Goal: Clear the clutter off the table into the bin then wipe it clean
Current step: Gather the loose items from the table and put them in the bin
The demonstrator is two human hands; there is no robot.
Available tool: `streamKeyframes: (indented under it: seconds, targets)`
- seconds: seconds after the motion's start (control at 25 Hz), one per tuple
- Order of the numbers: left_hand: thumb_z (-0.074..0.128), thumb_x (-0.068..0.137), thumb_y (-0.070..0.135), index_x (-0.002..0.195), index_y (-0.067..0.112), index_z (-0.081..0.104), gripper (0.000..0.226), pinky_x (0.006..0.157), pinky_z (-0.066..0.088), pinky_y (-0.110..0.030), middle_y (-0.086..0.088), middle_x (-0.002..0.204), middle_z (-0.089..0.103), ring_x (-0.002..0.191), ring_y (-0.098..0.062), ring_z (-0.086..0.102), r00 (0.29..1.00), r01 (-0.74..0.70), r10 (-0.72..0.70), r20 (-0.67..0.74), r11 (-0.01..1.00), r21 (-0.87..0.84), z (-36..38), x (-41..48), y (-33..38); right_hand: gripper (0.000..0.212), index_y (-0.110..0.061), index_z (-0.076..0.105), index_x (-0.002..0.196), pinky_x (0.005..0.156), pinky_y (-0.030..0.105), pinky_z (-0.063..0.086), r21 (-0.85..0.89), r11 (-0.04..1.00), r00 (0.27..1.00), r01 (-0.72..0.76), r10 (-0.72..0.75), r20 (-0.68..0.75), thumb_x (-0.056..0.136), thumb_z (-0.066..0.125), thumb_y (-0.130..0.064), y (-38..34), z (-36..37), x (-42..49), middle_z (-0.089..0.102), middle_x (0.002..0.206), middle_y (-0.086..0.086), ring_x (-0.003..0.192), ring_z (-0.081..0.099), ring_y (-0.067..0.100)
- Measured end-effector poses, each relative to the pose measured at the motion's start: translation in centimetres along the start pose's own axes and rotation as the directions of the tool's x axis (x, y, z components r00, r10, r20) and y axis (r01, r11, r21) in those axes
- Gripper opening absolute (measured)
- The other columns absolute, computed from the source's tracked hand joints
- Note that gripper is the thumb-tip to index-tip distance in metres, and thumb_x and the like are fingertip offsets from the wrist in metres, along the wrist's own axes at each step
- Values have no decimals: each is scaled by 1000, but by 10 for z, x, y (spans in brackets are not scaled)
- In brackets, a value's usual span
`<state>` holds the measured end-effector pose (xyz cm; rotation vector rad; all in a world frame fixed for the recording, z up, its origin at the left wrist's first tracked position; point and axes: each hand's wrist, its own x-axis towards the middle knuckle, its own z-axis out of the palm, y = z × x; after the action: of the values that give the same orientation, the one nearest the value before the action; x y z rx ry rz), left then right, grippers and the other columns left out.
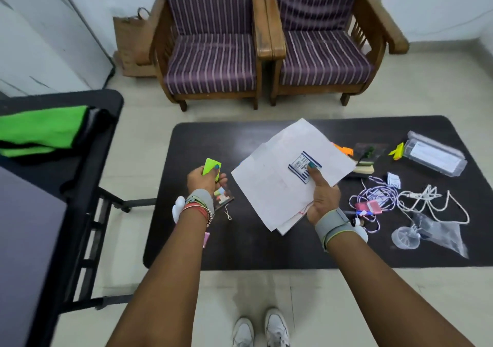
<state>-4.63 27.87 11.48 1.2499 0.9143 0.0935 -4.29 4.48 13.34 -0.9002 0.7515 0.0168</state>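
Note:
My right hand (324, 200) holds a stack of white paper sheets (277, 176) above the dark low table (240, 250), with its thumb pressing a small blue-striped packet (302, 166) on top. My left hand (204, 181) grips a bright green card (210, 169), and a small colourful card (222, 197) shows under its fingers. More clutter lies on the right half of the table: a clear plastic case (434, 156), orange paper (345, 150) and yellow paper (397, 150), a patterned cord with a pink tag (369, 205), a white cable (432, 200), a plastic cup (405, 237) and a clear bag (442, 233). No bin is in view.
Two wooden armchairs (213, 61) with striped purple cushions stand beyond the table. A black desk (80, 138) with a green cloth (42, 130) is at the left, a brown paper bag (133, 40) by the wall. My white shoes (260, 330) are on the tiled floor.

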Motion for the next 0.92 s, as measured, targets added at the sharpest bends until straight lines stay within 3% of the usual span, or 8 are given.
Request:
streamKeyframes:
  seconds: [0.16,0.32,0.52,0.68,0.8,0.92]
  targets:
    - [60,89,-2,84,7,56,11,51,57,-23,-10,70,62,47,-9,65,994,-105,103,-35,991,-78,-15,-34,92,52,-4,58,128,91,55,52,-10,1000,990,26,-25,138,79,75,-6,-57,54,-45,65,124,17,105,65,37]
    - [60,90,-1,76,6,54,17,49,57,-21,-12,73,60,53,-13,64,976,-211,199,-85,961,-180,-33,-71,181,49,-5,61,124,90,58,51,-63,997,967,36,-19,253,78,76,-9,-111,113,-92,67,118,19,102,66,40]
    - [57,91,-2,81,6,54,13,46,56,-23,-11,71,56,38,-7,60,933,-348,296,-202,884,-312,-80,-110,268,47,-7,61,126,91,60,50,-117,992,878,40,21,479,80,72,-9,-142,176,-142,67,119,20,105,64,42]
    - [57,90,-3,101,0,52,12,43,55,-23,-13,71,54,47,-16,60,886,-431,303,-350,817,-384,-158,-138,309,48,-11,59,128,91,59,51,-208,977,769,50,95,632,82,72,-15,-125,230,-187,68,119,14,104,65,40]
    - [57,90,-2,93,1,54,5,43,55,-22,-12,69,54,43,-13,59,829,-486,277,-485,787,-380,-233,-156,318,47,-9,59,129,92,57,50,-264,964,653,30,181,736,84,70,-11,-89,273,-232,67,121,15,107,64,39]
    - [58,90,-1,90,2,56,4,43,54,-23,-12,69,55,54,-19,57,775,-497,203,-599,782,-377,-305,-172,313,42,-5,60,127,94,56,49,-362,932,539,3,303,786,85,66,-8,-37,305,-278,65,122,19,109,63,40]
